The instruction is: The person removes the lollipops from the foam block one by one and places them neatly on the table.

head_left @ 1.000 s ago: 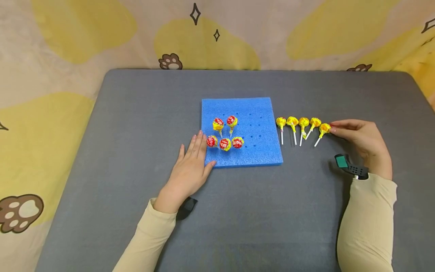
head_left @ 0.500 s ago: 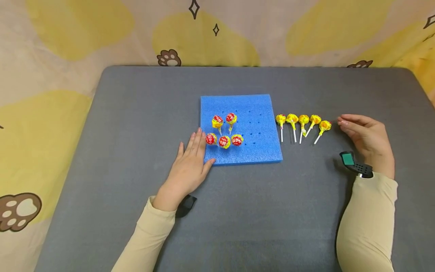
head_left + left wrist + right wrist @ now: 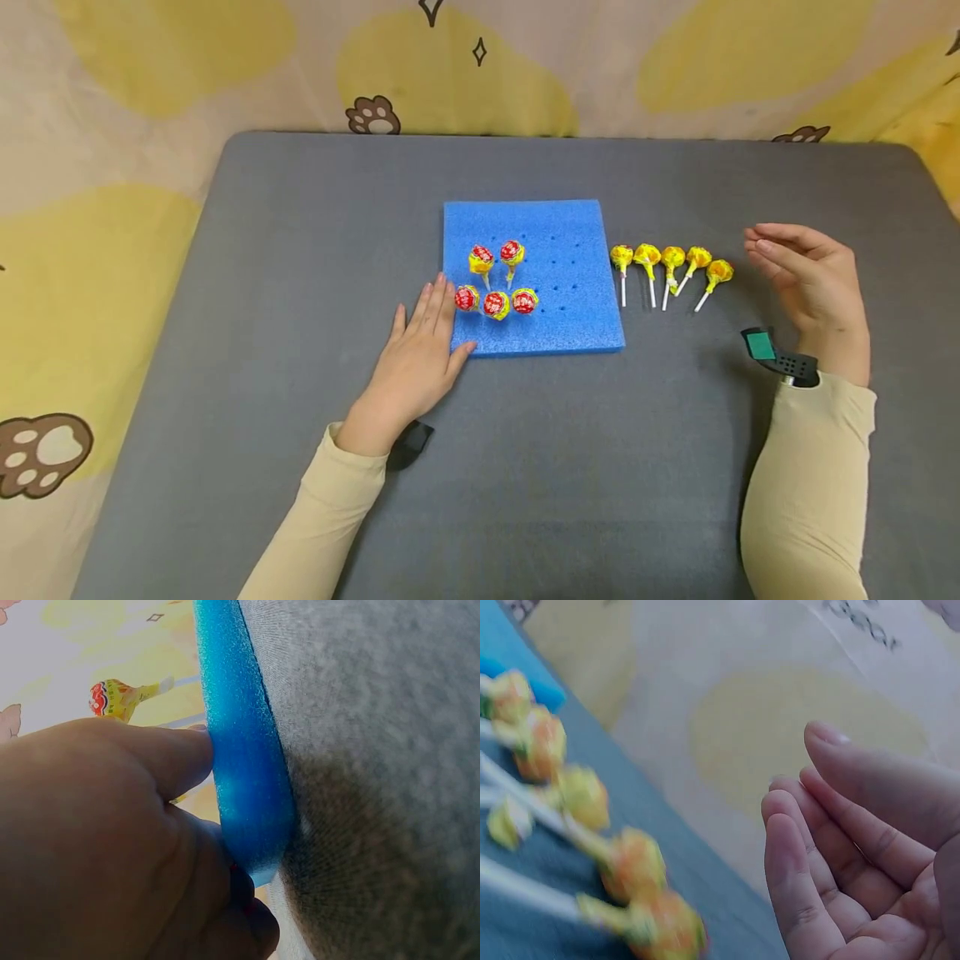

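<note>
A blue foam block (image 3: 581,329) with rows of small holes lies on the grey table. Several lollipops in red and yellow wrappers, one of them a front lollipop (image 3: 496,306), stand upright in its left part. My left hand (image 3: 415,367) rests on the block's left front corner, fingers straight; in the left wrist view the thumb lies against the blue foam (image 3: 251,772). To the right of the block, several yellow-wrapped lollipops lie in a row. Just right of the last lollipop (image 3: 720,272), my right hand (image 3: 813,279) hovers with loosely bent fingers, holding nothing.
The lying lollipops (image 3: 647,257) have their sticks toward me. At the back, a patterned yellow and cream cloth (image 3: 457,83) hangs behind the table (image 3: 322,208). A dark wrist device (image 3: 780,358) sits on the right wrist.
My right hand has let go of the rightmost lollipop and moved off to the right and slightly up. The left hand stays on the block. The head view has tilted slightly.
</note>
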Available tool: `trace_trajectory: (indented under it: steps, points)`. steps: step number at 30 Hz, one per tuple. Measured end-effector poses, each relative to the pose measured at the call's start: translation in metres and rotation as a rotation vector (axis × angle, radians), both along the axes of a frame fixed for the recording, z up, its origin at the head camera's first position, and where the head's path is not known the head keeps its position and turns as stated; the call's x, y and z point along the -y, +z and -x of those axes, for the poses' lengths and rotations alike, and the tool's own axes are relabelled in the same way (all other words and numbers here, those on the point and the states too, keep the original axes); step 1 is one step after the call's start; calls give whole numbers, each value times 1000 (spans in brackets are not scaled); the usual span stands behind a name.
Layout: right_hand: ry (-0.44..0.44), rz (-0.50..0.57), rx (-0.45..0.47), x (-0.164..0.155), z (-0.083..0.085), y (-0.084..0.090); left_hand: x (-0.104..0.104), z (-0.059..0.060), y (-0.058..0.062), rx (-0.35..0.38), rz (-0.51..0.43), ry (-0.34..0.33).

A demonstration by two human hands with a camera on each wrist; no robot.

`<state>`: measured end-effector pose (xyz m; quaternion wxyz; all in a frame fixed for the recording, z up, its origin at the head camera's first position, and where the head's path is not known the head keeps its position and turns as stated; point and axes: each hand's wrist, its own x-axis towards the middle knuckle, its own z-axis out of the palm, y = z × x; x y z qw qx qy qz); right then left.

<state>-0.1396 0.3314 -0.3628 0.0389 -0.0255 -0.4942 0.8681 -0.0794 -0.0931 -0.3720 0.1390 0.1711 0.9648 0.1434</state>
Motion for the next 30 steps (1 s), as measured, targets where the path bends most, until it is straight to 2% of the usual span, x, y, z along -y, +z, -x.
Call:
trace_trajectory:
  steps: [5,13,23,30]
  points:
    - [69,-150,-57,26,3,12,2,0,1,10,5,10]
    - [246,-324,-118,70,4,22,-1,0,3,31,-3,11]
    - [474,-576,-111,132,1,11,0,-1,2,31,-1,13]
    - [558,-615,-101,158,-5,3,0,-1,2,21,-13,10]
